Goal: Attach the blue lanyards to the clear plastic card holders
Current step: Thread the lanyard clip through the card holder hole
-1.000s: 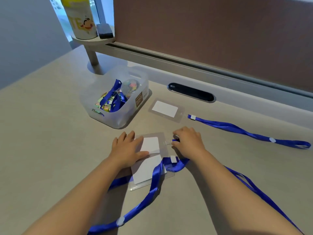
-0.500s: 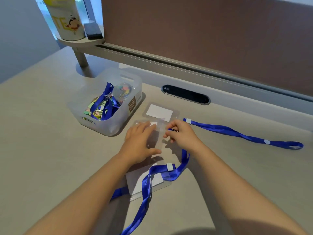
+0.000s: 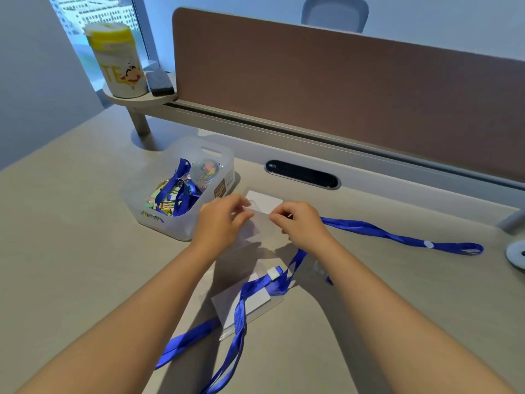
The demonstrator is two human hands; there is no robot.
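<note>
Head | left hand (image 3: 220, 220) pinching clear card holder (image 3: 257, 227) | right hand (image 3: 298, 221) pinching blue lanyard (image 3: 295, 258) end

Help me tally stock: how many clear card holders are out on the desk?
3: one held up between the left hand and right hand, one behind the hands, one nearest the person. The bin may hide more.
</note>
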